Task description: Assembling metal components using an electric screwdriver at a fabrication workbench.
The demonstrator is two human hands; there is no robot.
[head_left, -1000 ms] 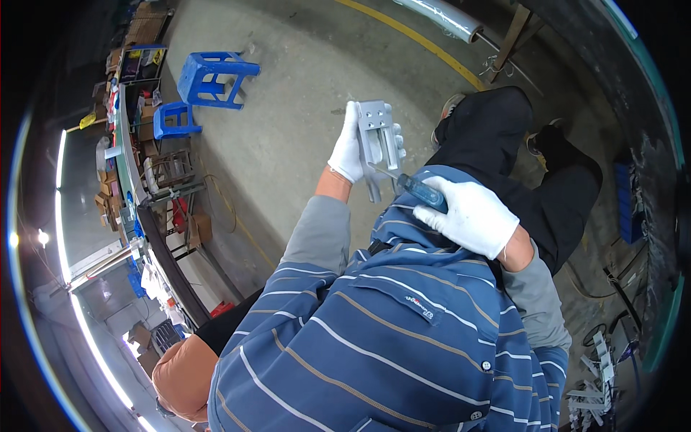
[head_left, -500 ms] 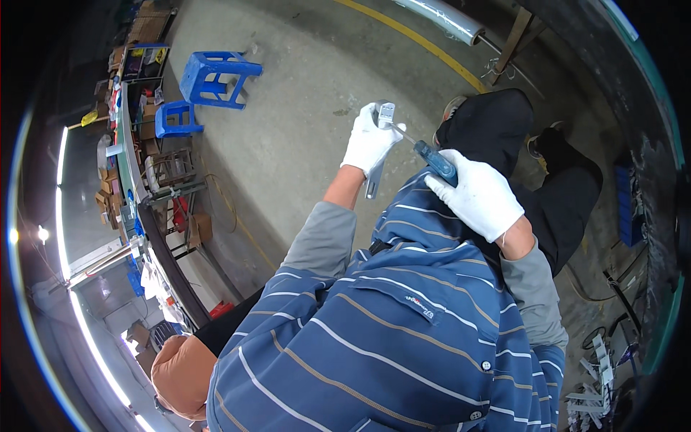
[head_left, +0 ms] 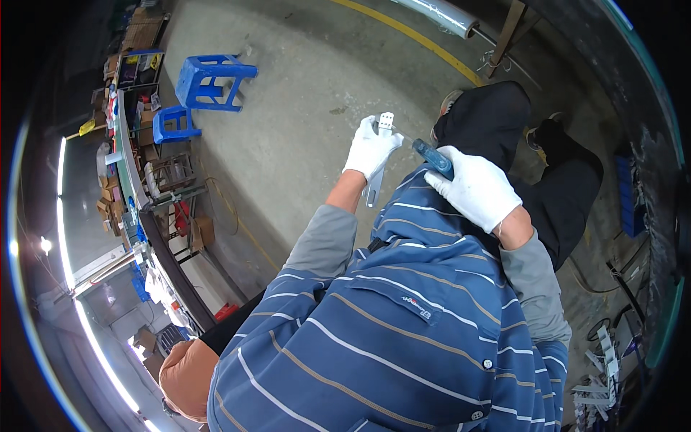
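Observation:
A long, narrow silver-white metal piece (head_left: 386, 121) stands up out of my gloved left hand (head_left: 369, 150), whose fingers are closed around it. Small dark holes dot its upper end, and its lower part (head_left: 373, 193) shows below the palm. In my right hand (head_left: 475, 189), also in a white glove, sits a screwdriver (head_left: 434, 158) with a blue see-through handle. Its thin shaft points left toward the top of the metal piece. Whether the tip touches the piece, I cannot tell.
Two blue plastic stools (head_left: 216, 81) stand on the concrete floor at the far left. A cluttered workbench (head_left: 137, 169) runs along the left side. Several metal strips (head_left: 601, 381) lie piled at the lower right. A wrapped film roll (head_left: 450, 16) lies at the top.
My left hand has drawn slightly nearer to me, and the metal piece has turned so its holed face shows more. My right hand with the screwdriver has barely shifted.

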